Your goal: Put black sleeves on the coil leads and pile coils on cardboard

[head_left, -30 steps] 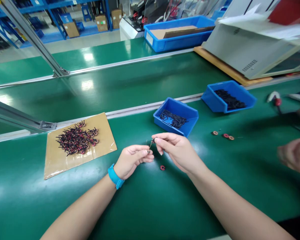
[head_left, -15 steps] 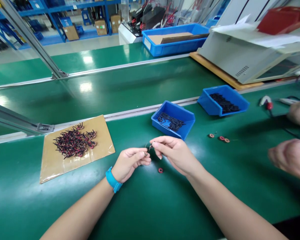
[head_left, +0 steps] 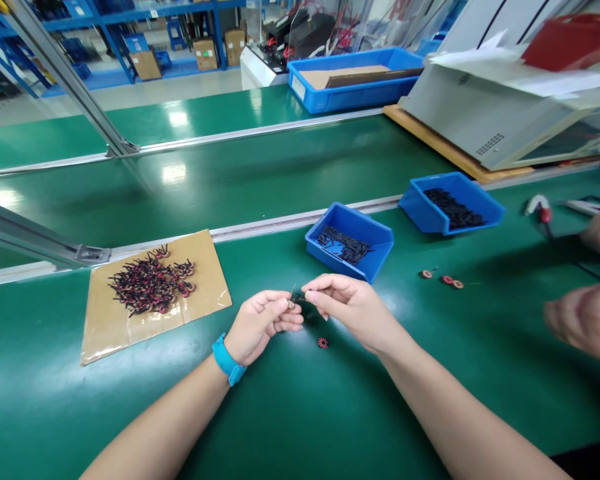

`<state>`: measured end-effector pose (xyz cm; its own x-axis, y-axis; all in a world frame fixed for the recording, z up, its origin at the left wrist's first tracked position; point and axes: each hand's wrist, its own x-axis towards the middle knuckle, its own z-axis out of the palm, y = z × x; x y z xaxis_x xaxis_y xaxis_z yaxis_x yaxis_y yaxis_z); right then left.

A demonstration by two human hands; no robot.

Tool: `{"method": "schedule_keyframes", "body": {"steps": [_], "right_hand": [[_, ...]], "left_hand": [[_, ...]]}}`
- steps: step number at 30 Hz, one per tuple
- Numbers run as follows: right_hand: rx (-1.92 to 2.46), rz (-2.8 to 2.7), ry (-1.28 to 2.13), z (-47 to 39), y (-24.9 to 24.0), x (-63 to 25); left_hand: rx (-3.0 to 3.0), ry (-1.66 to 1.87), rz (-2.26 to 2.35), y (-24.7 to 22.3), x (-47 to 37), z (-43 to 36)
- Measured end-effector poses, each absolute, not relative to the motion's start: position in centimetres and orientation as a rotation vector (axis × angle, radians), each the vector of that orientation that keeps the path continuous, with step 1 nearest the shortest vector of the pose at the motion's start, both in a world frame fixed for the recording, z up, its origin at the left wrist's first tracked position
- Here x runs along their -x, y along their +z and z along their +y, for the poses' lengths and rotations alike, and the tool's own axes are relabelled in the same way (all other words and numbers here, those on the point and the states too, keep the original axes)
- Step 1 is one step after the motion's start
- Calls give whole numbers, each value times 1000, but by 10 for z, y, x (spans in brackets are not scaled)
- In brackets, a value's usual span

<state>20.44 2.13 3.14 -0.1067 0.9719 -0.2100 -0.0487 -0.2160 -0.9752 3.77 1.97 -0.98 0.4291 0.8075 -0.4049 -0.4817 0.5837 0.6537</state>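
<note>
My left hand (head_left: 263,320), a turquoise band at its wrist, pinches a small wire-wound ring coil (head_left: 291,305) between thumb and forefinger. A thin wire lead sticks up from the coil. Close beside it, the thumb and forefinger of my right hand (head_left: 353,308) are closed on a thin dark piece at the lead, which looks like a short black tube; the fingertips partly hide it. On the green table just below lies a red ring coil (head_left: 323,343). Behind my right hand stands a blue bin (head_left: 380,248) with short black tubes (head_left: 343,244).
On the left, a brown sheet (head_left: 105,333) bears a pile of coils with black-sleeved leads (head_left: 153,283). A second blue bin (head_left: 417,203) holds black pieces. Several loose coils (head_left: 447,280) lie on the right, near another person's hands (head_left: 583,320). A metal rail runs behind the bins.
My hands stay together at the coil, with the right fingers shifted slightly at the lead. The whole view has moved a little. The other person's hands have shifted at the right edge.
</note>
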Motion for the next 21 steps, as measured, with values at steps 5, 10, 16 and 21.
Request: {"method": "schedule_keyframes", "body": {"steps": [5, 10, 16, 21], "right_hand": [[1257, -1294, 1385, 21, 30, -204], [1265, -1473, 1211, 19, 23, -206], [1299, -1564, 1099, 20, 22, -210], [1296, -1584, 1050, 21, 24, -210]], "left_hand": [[-493, 811, 776, -9, -38, 20], [-497, 798, 767, -8, -38, 20], [-496, 813, 757, -8, -39, 20], [-498, 819, 749, -8, -38, 20]]}}
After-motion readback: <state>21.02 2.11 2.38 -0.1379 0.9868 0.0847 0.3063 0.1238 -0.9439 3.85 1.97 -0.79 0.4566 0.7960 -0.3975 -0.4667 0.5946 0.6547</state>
